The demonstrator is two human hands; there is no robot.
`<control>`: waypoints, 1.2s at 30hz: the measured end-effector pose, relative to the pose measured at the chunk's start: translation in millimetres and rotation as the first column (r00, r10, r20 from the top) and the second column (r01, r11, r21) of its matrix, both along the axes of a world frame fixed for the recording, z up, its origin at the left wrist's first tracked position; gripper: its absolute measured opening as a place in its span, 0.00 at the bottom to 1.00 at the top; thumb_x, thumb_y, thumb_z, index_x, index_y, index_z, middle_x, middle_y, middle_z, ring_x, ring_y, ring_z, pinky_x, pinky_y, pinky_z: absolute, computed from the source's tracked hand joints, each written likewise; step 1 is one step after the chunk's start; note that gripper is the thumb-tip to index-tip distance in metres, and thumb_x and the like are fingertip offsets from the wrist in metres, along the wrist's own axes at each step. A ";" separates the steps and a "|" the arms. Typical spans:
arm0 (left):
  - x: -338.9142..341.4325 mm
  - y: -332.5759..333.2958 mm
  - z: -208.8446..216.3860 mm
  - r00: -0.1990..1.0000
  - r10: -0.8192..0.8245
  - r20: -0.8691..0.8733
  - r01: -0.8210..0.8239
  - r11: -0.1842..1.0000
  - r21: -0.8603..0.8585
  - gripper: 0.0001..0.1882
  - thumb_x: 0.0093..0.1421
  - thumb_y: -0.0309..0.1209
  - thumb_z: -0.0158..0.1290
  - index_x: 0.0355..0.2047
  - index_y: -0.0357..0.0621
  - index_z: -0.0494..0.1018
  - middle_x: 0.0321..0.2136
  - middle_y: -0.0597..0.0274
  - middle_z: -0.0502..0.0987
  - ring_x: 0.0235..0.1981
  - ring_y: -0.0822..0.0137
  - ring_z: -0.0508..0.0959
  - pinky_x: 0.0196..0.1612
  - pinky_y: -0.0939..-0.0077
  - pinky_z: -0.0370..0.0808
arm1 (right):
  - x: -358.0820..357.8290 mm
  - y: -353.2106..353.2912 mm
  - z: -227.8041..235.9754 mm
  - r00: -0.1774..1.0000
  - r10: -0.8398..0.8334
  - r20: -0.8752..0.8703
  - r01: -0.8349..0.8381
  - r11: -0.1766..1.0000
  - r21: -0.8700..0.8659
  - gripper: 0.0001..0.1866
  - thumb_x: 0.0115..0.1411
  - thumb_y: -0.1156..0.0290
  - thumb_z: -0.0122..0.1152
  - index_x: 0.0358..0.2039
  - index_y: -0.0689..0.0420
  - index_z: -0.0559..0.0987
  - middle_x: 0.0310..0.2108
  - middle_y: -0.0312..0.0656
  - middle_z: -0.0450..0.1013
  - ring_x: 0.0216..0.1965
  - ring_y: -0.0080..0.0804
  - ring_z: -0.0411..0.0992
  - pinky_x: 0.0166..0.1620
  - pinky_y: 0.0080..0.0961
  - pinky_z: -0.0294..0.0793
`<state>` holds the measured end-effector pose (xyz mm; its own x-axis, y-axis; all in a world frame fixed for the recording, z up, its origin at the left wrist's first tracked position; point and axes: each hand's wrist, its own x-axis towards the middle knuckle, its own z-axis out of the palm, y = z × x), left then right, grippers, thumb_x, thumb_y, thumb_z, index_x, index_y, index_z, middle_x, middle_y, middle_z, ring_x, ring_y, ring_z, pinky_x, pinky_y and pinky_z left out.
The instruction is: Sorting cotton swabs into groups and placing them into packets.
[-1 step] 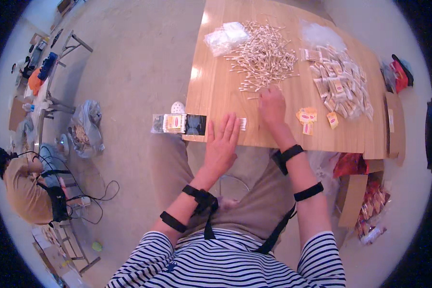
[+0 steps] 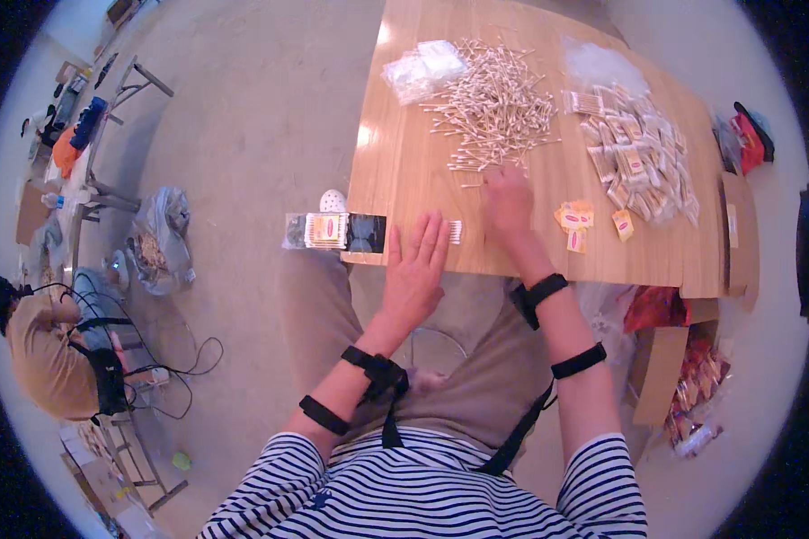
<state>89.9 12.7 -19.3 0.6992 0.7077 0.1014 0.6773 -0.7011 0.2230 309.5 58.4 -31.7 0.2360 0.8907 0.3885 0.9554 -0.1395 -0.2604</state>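
My left hand (image 2: 415,260) lies flat at the table's near edge, fingers stretched out. Beside its fingertips, a short row of cotton swabs (image 2: 456,233) sits on the wood, partly covered by the hand. My right hand (image 2: 507,202) is closed, fingertips pinched at the near edge of a large loose heap of cotton swabs (image 2: 494,99); what is between them is hidden. One loose swab (image 2: 472,186) lies just left of those fingertips. Left of my left hand, a clear packet of swabs with a yellow card (image 2: 326,231) adjoins a black rectangular piece (image 2: 367,234) at the table's edge.
Small yellow cards (image 2: 575,216) lie right of my right hand. Beyond them is a pile of filled swab packets (image 2: 643,162). Clear plastic bags (image 2: 425,70) rest at the far left of the wooden table (image 2: 503,256). Another person (image 2: 54,359) sits at far left.
My right hand has shifted very slightly toward me at the heap's edge. My left hand has not moved.
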 end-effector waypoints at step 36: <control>1.0 0.8 1.2 0.999 -0.001 0.046 0.002 1.000 -0.012 0.65 0.34 0.35 0.74 0.72 0.39 0.51 0.74 0.53 0.51 0.76 0.54 0.49 0.74 0.37 0.43 | -6.1 13.8 3.7 1.000 -0.007 -0.016 0.007 1.000 -0.027 0.03 0.56 0.75 0.59 0.32 0.58 0.78 0.35 0.49 0.73 0.34 0.53 0.78 0.37 0.47 0.79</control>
